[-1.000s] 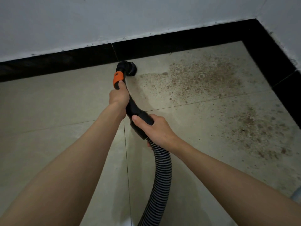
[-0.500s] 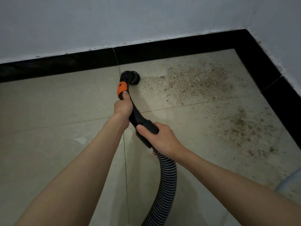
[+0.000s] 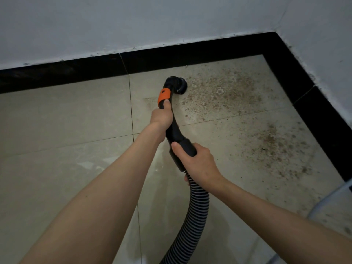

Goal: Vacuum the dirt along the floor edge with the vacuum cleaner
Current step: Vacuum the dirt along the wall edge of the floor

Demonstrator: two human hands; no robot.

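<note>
A black vacuum wand with an orange band [image 3: 164, 96] ends in a round brush nozzle [image 3: 178, 85] that sits on the beige tiled floor. My left hand [image 3: 161, 117] grips the wand just below the orange band. My right hand [image 3: 198, 162] grips the thick black cuff where the ribbed hose [image 3: 194, 216] joins. Brown dirt [image 3: 222, 92] lies scattered right of the nozzle, with a second patch of dirt [image 3: 276, 145] nearer the right wall.
A black skirting strip [image 3: 190, 57] runs along the white back wall and turns down the right wall [image 3: 312, 103] at the corner. A pale object [image 3: 341, 197] shows at the right edge of the floor.
The nozzle has moved right along the floor, away from the back skirting and up to the edge of the dirt patch. Both hands keep the same grip.
</note>
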